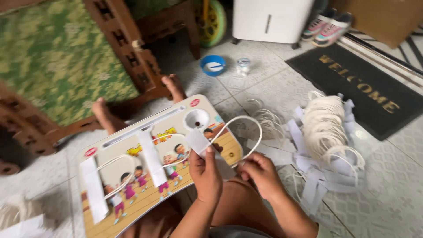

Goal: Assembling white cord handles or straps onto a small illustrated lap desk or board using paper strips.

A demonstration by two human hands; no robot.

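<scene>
Lap desk [132,207]: two white strips with loops lie on its cartoon picture | my left hand [205,174]: pinches a white paper strip [197,142] just above it | white loop [240,132]: runs from the strip to my right hand [261,172], which pinches its end | pile of loops [326,128]: on the floor, far right.

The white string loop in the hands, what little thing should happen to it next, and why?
Probably lay it flat on the cartoon lap tray. The left hand pinches the paper strip and the right hand holds the string loop. Two finished strips with loops already lie on the tray, with bare space beside them.
</scene>
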